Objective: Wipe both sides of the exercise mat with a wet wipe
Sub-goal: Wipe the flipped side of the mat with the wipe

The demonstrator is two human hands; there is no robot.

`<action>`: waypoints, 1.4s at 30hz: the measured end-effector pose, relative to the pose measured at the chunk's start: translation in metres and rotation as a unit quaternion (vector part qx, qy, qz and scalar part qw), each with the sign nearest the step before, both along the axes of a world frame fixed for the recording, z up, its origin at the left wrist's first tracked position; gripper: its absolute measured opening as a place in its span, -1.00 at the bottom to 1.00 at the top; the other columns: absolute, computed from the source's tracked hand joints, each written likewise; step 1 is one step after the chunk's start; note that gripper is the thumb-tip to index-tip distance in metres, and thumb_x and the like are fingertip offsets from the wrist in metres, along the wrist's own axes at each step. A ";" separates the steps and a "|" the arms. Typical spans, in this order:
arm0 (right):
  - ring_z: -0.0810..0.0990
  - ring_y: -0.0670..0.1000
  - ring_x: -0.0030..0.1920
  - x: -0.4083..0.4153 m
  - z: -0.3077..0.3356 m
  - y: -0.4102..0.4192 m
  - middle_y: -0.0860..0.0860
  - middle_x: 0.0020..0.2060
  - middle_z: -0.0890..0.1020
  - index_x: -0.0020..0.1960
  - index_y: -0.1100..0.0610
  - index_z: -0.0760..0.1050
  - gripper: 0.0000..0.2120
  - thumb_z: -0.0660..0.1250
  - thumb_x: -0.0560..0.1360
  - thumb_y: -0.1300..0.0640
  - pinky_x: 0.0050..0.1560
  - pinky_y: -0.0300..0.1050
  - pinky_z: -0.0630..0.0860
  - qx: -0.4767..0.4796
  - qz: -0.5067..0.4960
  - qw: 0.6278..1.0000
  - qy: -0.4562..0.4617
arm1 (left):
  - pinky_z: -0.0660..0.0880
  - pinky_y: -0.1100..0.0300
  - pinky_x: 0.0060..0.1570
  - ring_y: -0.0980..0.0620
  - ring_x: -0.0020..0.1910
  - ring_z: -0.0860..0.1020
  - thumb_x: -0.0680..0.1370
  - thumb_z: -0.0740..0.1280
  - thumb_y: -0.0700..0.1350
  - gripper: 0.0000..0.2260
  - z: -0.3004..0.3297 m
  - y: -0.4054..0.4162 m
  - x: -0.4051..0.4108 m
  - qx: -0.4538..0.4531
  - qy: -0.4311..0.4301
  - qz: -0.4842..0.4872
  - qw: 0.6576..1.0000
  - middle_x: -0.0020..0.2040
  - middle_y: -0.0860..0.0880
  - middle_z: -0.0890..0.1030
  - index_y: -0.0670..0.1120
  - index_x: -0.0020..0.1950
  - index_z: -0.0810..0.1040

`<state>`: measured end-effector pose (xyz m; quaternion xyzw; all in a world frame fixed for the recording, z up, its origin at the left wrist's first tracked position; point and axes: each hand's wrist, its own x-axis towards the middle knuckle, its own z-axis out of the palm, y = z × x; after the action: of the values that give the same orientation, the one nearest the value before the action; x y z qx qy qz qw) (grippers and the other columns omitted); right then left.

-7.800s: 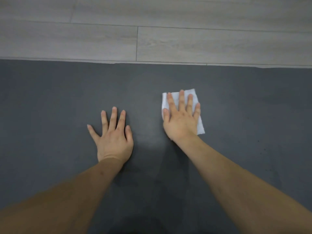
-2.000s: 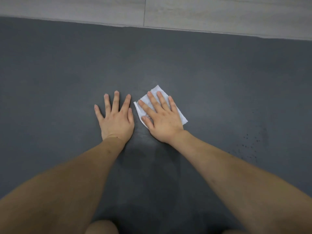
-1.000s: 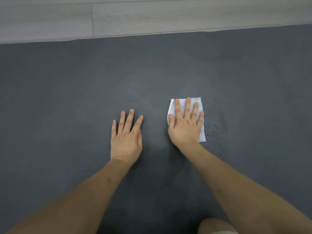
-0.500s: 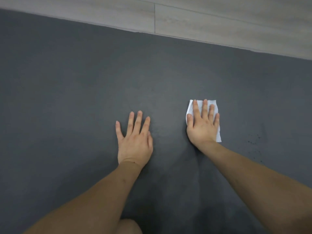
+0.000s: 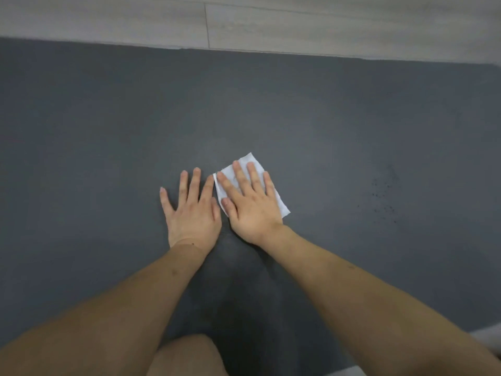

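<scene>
At the centre of the frame the left hand (image 5: 193,213) lies flat with straight fingers, bracing the exercise mat (image 5: 108,131), while the right hand (image 5: 250,206) just beside it presses the wet wipe (image 5: 250,160) down, fingers straight. Dark specks (image 5: 383,198) at right and the far strip in the upper frame look unwiped. By my judgement this side is mid-wipe, the underside untouched.

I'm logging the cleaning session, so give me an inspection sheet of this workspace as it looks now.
Surface: dark grey exercise mat lying flat on the floor.
Job's things: white wet wipe spread on the mat.
Clutter: dark specks on the mat, right of the wipe.
Hands: left hand flat on the mat; right hand pressing the wipe, fingers straight.
Cables: nothing seen.
Surroundings: pale wood-look floor beyond the far edge; a bare knee at the bottom.
</scene>
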<state>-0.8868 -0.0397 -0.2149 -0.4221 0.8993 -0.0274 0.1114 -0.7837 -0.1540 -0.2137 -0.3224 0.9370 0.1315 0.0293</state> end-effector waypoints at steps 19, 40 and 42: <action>-0.24 0.04 0.64 -0.197 0.001 0.229 -0.05 0.66 -0.16 0.66 -0.20 -0.14 -0.45 -0.20 0.68 -0.20 0.60 0.19 -0.23 0.002 -0.211 0.978 0.002 | -0.12 -0.26 0.59 -0.07 0.67 -0.09 0.68 -0.02 0.07 -0.48 0.007 0.165 -0.135 -0.041 -0.028 -0.136 0.989 0.68 -0.06 0.07 0.02 0.65 0.19; -0.30 0.14 0.63 -0.155 -0.004 0.250 0.00 0.65 -0.25 0.65 -0.18 -0.24 -0.43 -0.23 0.66 -0.19 0.58 0.23 -0.31 0.004 -0.335 0.942 0.000 | -0.06 -0.28 0.55 -0.08 0.63 0.08 0.64 0.15 0.04 -0.58 -0.006 0.177 -0.144 -0.015 0.079 -0.071 0.994 0.57 -0.12 0.30 0.03 0.50 0.42; -0.29 0.14 0.63 -0.151 -0.004 0.242 -0.01 0.65 -0.24 0.65 -0.19 -0.24 -0.43 -0.23 0.66 -0.19 0.58 0.23 -0.31 0.004 -0.319 0.948 0.002 | -0.07 -0.26 0.56 -0.07 0.63 0.10 0.64 0.16 0.02 -0.59 -0.006 0.174 -0.143 -0.004 0.095 -0.071 0.993 0.57 -0.12 0.32 0.05 0.49 0.44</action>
<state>-1.0378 0.2027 -0.2188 -0.1127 0.9873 -0.0568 0.0969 -0.9264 0.0204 -0.2199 -0.2413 0.9566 0.1553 -0.0516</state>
